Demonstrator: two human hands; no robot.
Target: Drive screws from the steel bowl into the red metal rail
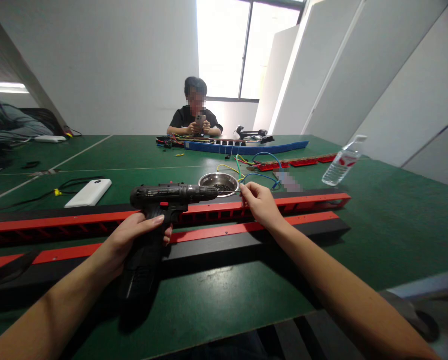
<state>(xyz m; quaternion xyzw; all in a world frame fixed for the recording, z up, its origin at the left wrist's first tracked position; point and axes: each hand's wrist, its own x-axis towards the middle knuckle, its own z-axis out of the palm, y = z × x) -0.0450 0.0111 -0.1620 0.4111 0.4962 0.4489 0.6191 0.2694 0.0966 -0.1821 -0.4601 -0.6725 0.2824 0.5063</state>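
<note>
My left hand (133, 235) is wrapped round the grip of a black cordless drill (159, 197), held level and pointing right. From its chuck a thin bit (229, 192) runs to my right hand (259, 202). There the thumb and fingers are pinched together at the bit's tip; whatever is between them is too small to make out. Just behind the bit stands a steel bowl (213, 178) with many small dark pieces that look like screws. Below both hands lie two long red-and-black bars, a rear bar (204, 212) and a front bar (216, 245).
A white power bank (89, 193) with a black cable lies at left on the green table (224, 300). A tilted water bottle (344, 162) is at right. Coloured wires, a red strip (299, 162) and a blue strip (246, 148) lie farther back. A person (195, 115) sits opposite holding a phone.
</note>
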